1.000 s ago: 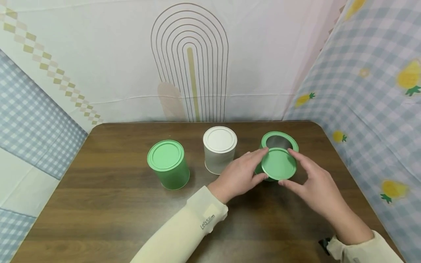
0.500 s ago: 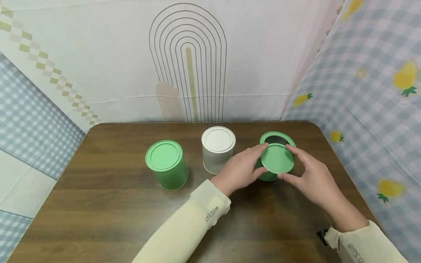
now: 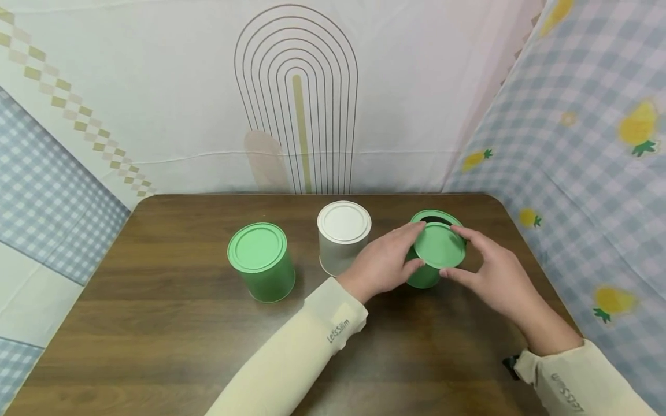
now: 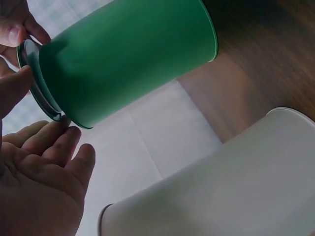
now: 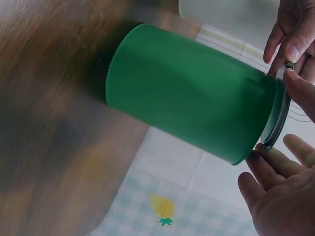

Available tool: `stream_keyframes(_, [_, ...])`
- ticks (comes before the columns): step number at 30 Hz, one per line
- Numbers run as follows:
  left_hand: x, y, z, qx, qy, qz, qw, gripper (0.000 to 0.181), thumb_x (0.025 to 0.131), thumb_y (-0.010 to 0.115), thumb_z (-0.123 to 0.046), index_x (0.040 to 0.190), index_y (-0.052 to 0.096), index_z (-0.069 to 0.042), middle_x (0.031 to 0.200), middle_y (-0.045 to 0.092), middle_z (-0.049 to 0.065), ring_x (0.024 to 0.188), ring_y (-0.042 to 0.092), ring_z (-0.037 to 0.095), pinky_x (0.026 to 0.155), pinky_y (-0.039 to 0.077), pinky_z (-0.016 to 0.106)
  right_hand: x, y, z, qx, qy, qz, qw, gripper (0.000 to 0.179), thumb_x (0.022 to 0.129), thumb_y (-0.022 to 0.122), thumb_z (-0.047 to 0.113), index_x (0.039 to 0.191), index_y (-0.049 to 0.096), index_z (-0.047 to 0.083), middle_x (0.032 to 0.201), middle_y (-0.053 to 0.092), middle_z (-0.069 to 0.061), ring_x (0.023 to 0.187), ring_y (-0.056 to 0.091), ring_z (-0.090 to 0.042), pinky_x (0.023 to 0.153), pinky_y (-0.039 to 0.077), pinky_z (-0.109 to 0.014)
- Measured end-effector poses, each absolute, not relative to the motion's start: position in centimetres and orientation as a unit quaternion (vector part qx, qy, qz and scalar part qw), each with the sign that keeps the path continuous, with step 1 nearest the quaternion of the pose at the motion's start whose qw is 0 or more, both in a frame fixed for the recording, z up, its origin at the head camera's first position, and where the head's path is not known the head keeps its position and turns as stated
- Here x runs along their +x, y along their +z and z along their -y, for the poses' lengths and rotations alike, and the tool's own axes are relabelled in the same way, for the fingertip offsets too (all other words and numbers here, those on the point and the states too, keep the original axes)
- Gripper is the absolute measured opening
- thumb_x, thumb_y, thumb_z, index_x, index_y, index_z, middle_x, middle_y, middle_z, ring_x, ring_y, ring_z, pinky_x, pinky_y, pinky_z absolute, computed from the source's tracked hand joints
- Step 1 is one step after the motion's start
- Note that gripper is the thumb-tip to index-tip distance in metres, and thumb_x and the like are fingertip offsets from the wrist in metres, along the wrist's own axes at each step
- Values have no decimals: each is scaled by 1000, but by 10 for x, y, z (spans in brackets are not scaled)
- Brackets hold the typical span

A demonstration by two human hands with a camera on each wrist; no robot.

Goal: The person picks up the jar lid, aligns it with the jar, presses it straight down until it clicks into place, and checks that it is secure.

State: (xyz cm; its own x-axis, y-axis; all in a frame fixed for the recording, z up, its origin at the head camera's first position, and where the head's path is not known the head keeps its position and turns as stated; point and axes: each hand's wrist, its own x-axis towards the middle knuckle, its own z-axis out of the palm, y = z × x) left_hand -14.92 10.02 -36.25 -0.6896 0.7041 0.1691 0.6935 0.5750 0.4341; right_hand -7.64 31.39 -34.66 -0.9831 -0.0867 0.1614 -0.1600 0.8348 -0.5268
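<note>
Both hands hold a round green lid [image 3: 440, 245] by its edge, over the mouth of the right-hand green can [image 3: 424, 277]. My left hand [image 3: 387, 257] grips the lid's left side between thumb and fingers; my right hand [image 3: 491, 271] pinches its right side. A dark crescent of the can's opening shows behind the lid in the head view. In the left wrist view the lid [image 4: 42, 83] sits at a slant against the rim of the green can [image 4: 128, 59]. The right wrist view has the same can [image 5: 187, 93] upright on the table.
A white can [image 3: 343, 231] with its lid on stands just left of the left hand. Farther left is another lidded green can [image 3: 262, 260]. All stand on a brown wooden table [image 3: 171, 323], with a patterned cloth [image 3: 416, 98] behind and at the sides.
The hands have moved the lid away from me, farther over the can's mouth, so less of the opening shows. The other two cans stay in place.
</note>
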Motion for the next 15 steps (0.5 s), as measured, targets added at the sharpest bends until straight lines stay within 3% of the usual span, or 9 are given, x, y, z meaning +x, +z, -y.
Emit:
stream_keyframes(7, [-156,-363,-103,385,260,-885,27,70,98,66,-32,157,34,-12,157,42,4,141,43,13,112,38,25,-83,-347,-319,67,281,956,58,83,83,84,31,151,42,7,147,50,-22,130,48,-48,96,43,-65])
stream_keyframes(15, [-162,-363,-107,382,271,-883,24,69,97,67,-30,156,35,-12,157,41,4,146,35,13,112,40,30,-90,-345,-322,73,280,956,57,81,84,83,28,151,43,8,146,50,-23,129,48,-48,94,44,-65])
